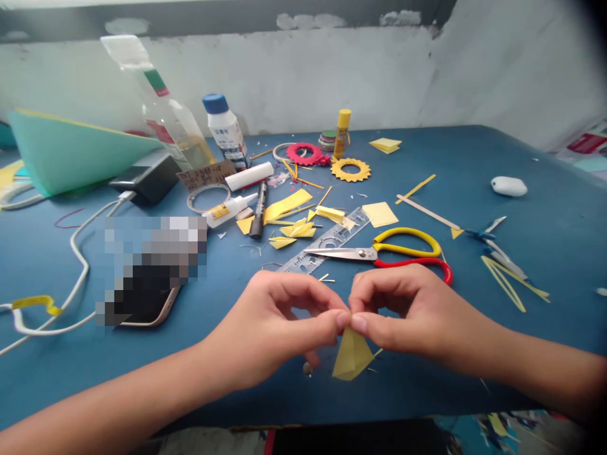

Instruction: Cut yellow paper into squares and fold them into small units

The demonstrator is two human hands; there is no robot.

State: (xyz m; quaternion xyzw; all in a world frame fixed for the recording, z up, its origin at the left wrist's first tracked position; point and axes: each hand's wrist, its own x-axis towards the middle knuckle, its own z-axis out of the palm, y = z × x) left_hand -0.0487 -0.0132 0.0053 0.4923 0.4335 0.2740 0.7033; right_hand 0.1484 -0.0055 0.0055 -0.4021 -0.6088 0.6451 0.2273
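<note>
Paper (352,359) looks partly folded, left hand (289,316) and right hand (417,309) pinching its tip; folded pieces (300,229) lie beyond, one square (380,215) flat.

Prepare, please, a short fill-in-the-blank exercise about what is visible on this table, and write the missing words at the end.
1. The left hand and the right hand together pinch a folded piece of ____ paper.
2. The scissors have one yellow handle and one ____ handle.
3. The blades of the scissors overlap a transparent ____ in this view.
4. The standing white bottle has a ____ cap.

Missing words: yellow; red; ruler; blue.
</note>
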